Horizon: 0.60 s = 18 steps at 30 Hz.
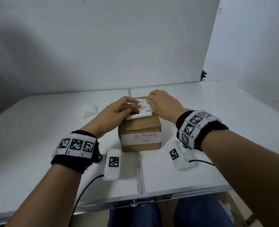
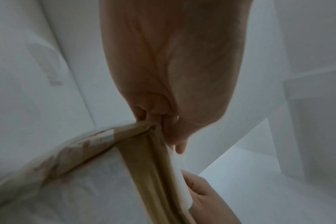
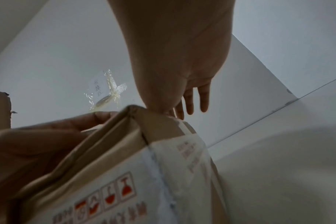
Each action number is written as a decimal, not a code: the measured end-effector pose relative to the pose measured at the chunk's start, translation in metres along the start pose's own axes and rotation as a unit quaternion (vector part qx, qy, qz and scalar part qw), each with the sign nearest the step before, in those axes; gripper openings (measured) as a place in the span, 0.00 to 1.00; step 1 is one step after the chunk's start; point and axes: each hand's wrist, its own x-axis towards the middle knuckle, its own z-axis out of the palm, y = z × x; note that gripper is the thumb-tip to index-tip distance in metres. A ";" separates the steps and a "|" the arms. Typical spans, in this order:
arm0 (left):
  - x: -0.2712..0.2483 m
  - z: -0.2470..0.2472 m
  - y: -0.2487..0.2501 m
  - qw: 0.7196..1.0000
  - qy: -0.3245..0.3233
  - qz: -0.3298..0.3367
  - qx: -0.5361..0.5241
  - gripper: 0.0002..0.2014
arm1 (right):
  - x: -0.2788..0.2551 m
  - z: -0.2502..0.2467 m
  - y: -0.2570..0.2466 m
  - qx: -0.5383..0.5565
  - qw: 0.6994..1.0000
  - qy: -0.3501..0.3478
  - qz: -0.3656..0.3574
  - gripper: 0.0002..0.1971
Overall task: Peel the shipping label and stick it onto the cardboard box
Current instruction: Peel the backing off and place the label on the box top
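Observation:
A brown cardboard box (image 1: 140, 138) with white printed tape round it stands in the middle of the table. The white shipping label (image 1: 145, 110) lies on its top face. My left hand (image 1: 119, 108) rests on the label's left part, fingers laid over it and thumb beside them. My right hand (image 1: 163, 102) presses on the label's right edge; in the right wrist view its fingers (image 3: 192, 98) reach straight out past the box (image 3: 125, 144). The left wrist view shows the label's edge (image 2: 179, 178) along the box top (image 2: 136, 151), between both hands.
A pale sheet of peeled backing paper (image 1: 89, 112) lies on the white table (image 1: 217, 128) left of the box. A white panel stands behind the table. A second cardboard box (image 3: 0, 110) shows at the left edge of the right wrist view.

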 end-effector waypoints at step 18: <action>0.002 -0.013 -0.021 0.993 -0.017 -0.117 -0.030 0.16 | 0.009 -0.014 -0.036 0.052 0.979 -0.191 -0.046 0.30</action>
